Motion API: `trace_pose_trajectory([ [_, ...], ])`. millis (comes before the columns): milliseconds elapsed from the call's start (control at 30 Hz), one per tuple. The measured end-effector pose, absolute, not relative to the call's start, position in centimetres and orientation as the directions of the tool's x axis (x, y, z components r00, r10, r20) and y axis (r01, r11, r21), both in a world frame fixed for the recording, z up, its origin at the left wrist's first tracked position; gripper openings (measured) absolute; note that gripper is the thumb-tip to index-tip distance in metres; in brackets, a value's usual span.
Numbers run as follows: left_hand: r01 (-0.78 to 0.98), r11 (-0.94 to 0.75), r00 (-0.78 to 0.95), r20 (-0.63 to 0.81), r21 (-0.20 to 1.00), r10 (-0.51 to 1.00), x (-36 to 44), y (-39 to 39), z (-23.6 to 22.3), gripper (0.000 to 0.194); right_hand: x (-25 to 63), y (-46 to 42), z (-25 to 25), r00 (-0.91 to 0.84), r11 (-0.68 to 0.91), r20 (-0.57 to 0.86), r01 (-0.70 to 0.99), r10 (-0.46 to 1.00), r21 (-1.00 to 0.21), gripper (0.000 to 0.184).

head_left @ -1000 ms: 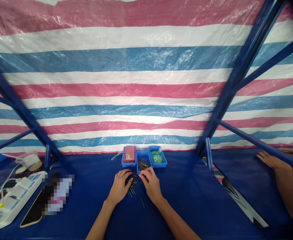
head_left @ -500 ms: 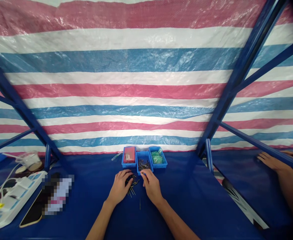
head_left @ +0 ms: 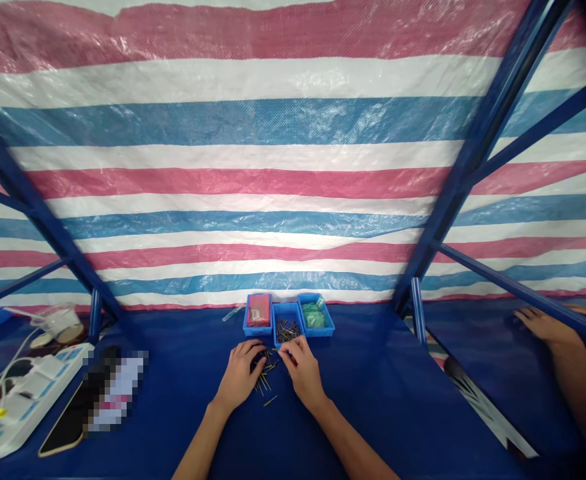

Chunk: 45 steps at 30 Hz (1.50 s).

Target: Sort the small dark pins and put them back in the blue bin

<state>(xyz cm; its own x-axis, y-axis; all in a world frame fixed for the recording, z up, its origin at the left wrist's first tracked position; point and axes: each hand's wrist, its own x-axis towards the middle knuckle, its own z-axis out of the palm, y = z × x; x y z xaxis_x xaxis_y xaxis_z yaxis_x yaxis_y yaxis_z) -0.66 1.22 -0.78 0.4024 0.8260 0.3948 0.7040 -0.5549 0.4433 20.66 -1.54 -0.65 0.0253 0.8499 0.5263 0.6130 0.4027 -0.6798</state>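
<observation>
My left hand lies at the left of a small pile of thin brass and dark metal rods, perhaps drill bits or long screws. Its fingers are curved and the thumb stands apart at the pile's edge. In front of the middle blue bin, my right hand pinches a thin metal rod between thumb and fingertips. More rods fill that bin. One loose rod rests on the blue tabletop, nearer to me than the pile.
A bin of red packets and a bin of green packets flank the middle one. A power strip and a phone lie at left. Blue frame posts rise at both sides. Another person's hand is far right.
The loose rod near me has shifted left and up and now lies slantwise. My right fingertips have moved slightly left, with a rod showing at them. My left hand stays in place.
</observation>
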Motion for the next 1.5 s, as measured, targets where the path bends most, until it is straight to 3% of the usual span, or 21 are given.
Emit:
trace_pose_trajectory([
  [300, 0.706, -0.556, 0.402, 0.397, 0.439, 0.825, -0.6, 1.2, -0.8, 0.027, 20.7, -1.7, -0.2, 0.018, 0.444, 0.550, 0.570, 0.835, -0.691, 0.023],
  [533, 0.706, -0.554, 0.402, 0.395, 0.440, 0.826, -0.7, 1.3, -1.0, 0.027, 20.7, -1.4, -1.1, 0.065, 0.368, 0.449, 0.474, 0.891, -0.800, 0.024],
  [1033, 0.702, -0.559, 0.398, 0.407, 0.441, 0.822, -0.6, 1.3, -1.0, 0.028, 20.7, -1.3, -0.9, 0.034, 0.420, 0.532, 0.572, 0.846, -0.704, 0.018],
  [1500, 0.708, -0.566, 0.407, 0.412, 0.422, 0.816, -0.7, 1.4, -1.1, 0.028, 20.8, -1.1, -2.0, 0.038, 0.416, 0.566, 0.638, 0.823, -0.648, 0.030],
])
